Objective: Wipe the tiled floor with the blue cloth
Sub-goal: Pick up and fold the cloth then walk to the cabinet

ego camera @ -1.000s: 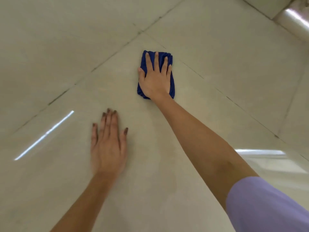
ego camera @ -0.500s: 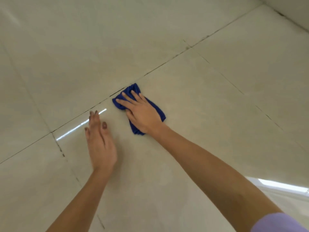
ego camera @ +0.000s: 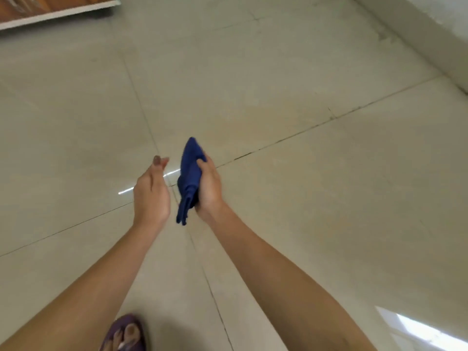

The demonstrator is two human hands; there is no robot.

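The right hand had its grip closed round the blue cloth, the thumb pressed over the near face and the other fingers hidden behind the fabric. The cloth was folded into a long bundle. Its pointed end stuck out past the fingers, away from the person, and its loose layered end hung below the heel of the hand. It seemed to be held up off the floor, though the steep view down made that hard to judge.

Just beside it, with a narrow gap between, the left hand held nothing. Its grip was slack, the fingers straight and together, the palm turned toward the cloth. Both bare forearms reached in from the bottom edge.

Below them lay large pale tiles, crossed by dark joint lines that met under the hands. A thin bright streak of reflected light showed by the left hand. A foot in a purple sandal stood at the bottom edge. A pale wall ran along the upper right, and a piece of wooden furniture filled the top left corner.
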